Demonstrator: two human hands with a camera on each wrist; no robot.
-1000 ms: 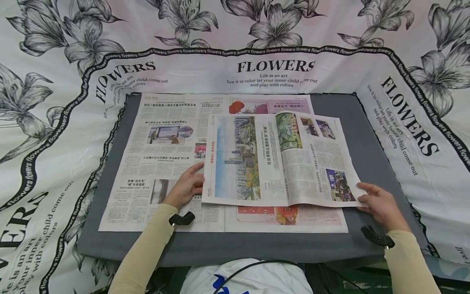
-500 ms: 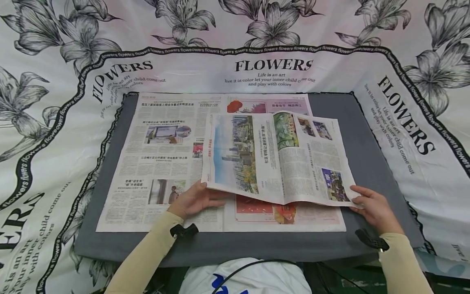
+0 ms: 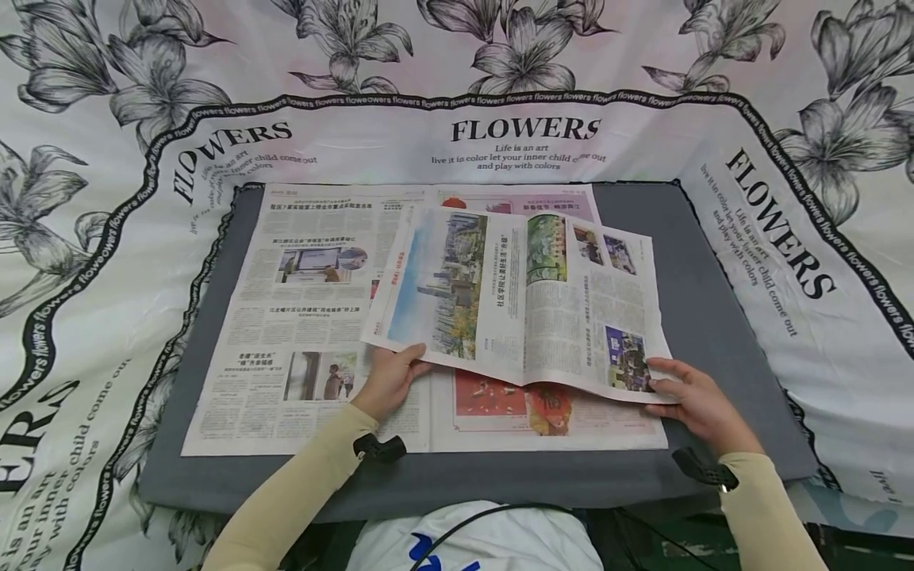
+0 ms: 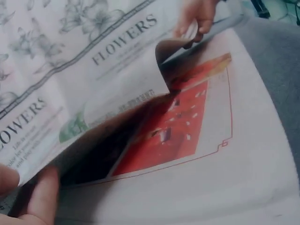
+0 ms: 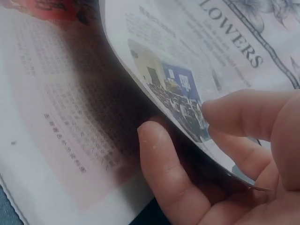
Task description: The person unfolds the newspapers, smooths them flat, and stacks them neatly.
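Note:
A folded newspaper sheet (image 3: 503, 317) with a city photo and several smaller pictures is lifted at its front edge above a larger spread newspaper (image 3: 236, 396). My left hand (image 3: 389, 382) pinches its near left corner; the left wrist view shows the thumb (image 4: 7, 180) and a finger (image 4: 44, 194) on either side of the paper. At the near right corner, my right hand (image 3: 703, 403) grips the edge between its digits, some above and some beneath. The sheet bows between both hands. Part of the red picture (image 3: 489, 394) on the lower newspaper shows under it.
A dark grey table top (image 3: 728, 317) carries the papers. Behind and at the sides hangs a white cloth (image 3: 371, 151) printed with flowers and lettering. A black cable (image 3: 493, 514) crosses the person's white shirt at the near edge.
My left hand has slid from the sheet's left side to its near corner and taken hold there. The sheet has shifted left and tilted, its front edge raised; my right hand moved left with it.

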